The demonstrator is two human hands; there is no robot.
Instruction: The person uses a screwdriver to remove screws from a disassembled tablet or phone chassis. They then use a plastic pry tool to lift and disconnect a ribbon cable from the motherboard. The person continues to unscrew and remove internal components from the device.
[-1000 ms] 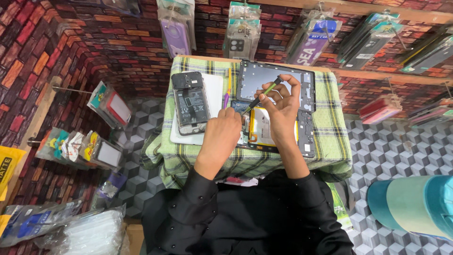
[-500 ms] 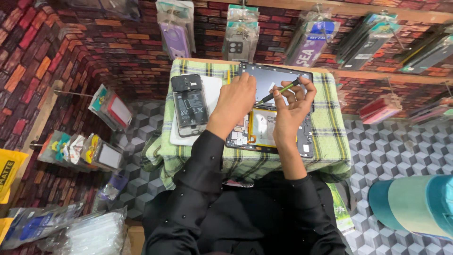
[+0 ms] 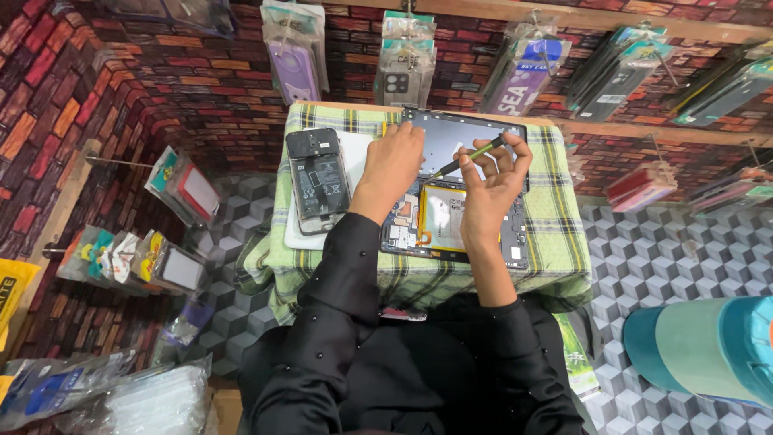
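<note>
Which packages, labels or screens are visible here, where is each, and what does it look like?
Purple case pack: hangs top centre-left on brick wall, clear bag.
Grey case pack: hangs beside it, clear bag, dark case.
Blue-purple pack: hangs top right of centre, tilted.
Dark packs: hang further right, stacked, teal edges.
Red packs: lower right wall.
Pouches: left wall, clear, red and white inside.
Opened tablet: on checked cloth, no lit screen.
</note>
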